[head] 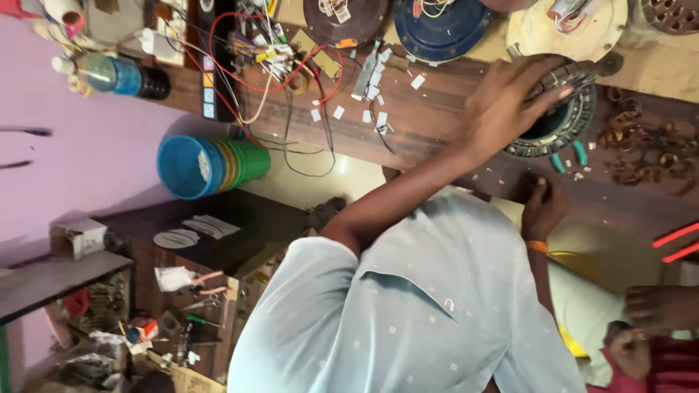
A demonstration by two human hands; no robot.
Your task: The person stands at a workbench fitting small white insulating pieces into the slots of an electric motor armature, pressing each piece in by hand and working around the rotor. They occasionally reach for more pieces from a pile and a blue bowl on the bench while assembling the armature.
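Pale blue shirt (415, 313) fills the near view, with the wooden bench (437, 124) beyond it. On the bench lies a round stator (557, 120), its bore facing up. One hand (510, 102), probably the left, lies spread over the stator's rim, fingers (564, 91) apart and draped on it. Just beside it, the other hand (542, 207) rests on the bench edge, fingers curled; its grip cannot be told.

The person wears a pale blue short-sleeved shirt (408, 313) — collared, dotted with small light squares. One wrist carries an orange band (537, 247).
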